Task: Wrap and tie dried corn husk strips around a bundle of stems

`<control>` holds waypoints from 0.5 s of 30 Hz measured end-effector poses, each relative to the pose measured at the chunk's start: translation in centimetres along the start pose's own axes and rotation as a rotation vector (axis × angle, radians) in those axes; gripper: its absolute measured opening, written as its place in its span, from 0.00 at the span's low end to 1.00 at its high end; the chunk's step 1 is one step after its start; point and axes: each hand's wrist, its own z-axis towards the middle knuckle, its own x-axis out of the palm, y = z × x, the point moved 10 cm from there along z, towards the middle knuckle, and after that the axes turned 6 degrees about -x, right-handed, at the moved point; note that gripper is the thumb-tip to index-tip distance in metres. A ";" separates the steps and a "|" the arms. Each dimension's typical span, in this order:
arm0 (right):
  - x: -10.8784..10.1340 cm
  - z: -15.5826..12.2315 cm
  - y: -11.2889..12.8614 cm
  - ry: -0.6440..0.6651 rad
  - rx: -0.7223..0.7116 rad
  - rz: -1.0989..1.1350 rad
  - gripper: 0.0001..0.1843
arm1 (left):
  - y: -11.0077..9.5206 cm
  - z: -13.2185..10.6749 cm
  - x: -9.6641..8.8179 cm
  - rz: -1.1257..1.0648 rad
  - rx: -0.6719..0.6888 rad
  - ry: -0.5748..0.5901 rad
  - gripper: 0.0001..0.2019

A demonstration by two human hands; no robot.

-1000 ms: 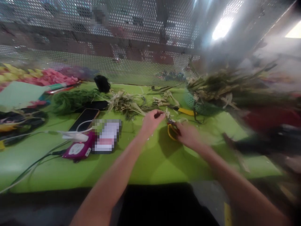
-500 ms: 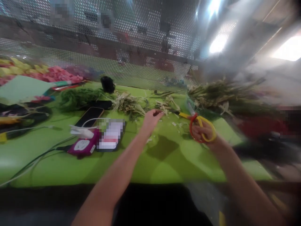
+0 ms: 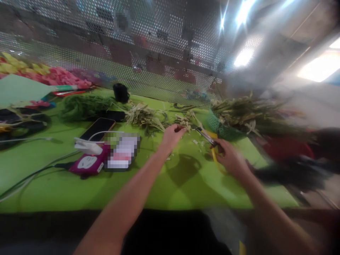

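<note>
My left hand (image 3: 172, 135) is over the middle of the table, thumb and fingertips pinched together on the end of a small pale dried stalk piece (image 3: 187, 126). To its right, my right hand (image 3: 225, 153) is closed on scissors (image 3: 208, 137) with metal blades and yellow handles. The blades point up and left, their tips a little right of the pinched stalk. A yellow strip (image 3: 212, 134) shows behind the blades; its kind is unclear. Beyond my left hand lies a heap of dry pale stalks (image 3: 143, 115). Small pale scraps (image 3: 195, 142) are scattered around.
A green basket (image 3: 221, 125) of dried stalks stands at right. On the left are a purple power adapter (image 3: 90, 161) with cables, a lit phone (image 3: 123, 154), a dark phone (image 3: 99, 128), green fibre (image 3: 79, 106) and a black cup (image 3: 121, 92). A perforated metal panel (image 3: 159, 67) rises behind.
The scissors have turned in my right hand, from handle loops facing up to blades pointing toward my left hand. My left hand stays almost in place. The view has shifted slightly.
</note>
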 end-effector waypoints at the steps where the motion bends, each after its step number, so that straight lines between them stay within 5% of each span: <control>1: -0.1 -0.1 0.0 -0.010 0.000 -0.028 0.24 | -0.1 0.0 0.0 0.005 0.005 -0.001 0.13; 15: 0.4 -0.3 0.9 -0.023 -0.014 -0.048 0.24 | 0.3 -0.5 0.6 0.003 -0.005 0.022 0.14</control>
